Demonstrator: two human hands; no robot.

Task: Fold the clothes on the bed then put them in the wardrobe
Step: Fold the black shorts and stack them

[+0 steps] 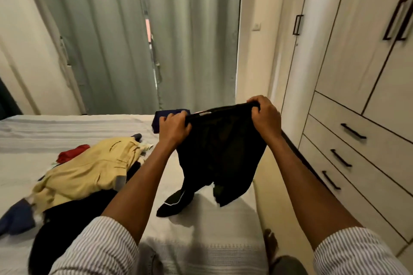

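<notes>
Striped sleeves (105, 245) frame the bottom of the view, rolled back from two bare forearms that reach forward over the bed (73, 125). Fingers of the left hand (173, 128) are curled tight around one end of the waistband of a pair of black shorts (220, 154), and the right hand (266, 116) grips the other end the same way, so the band is stretched between the two fists. From there the shorts hang down in the air above the mattress, their leg ends drooping near the white bedcover, one showing a thin white trim. Just behind the left fist a folded dark blue garment (171, 114) lies on the bed. To the left sits a loose pile of clothes (73, 181): a pale yellow piece on top, something red behind it, black and blue fabric underneath. Grey-green curtains (111, 35) hang beyond the bed, and the wardrobe (357, 69) stands along the right side, its pale doors and drawers closed, with black bar handles
</notes>
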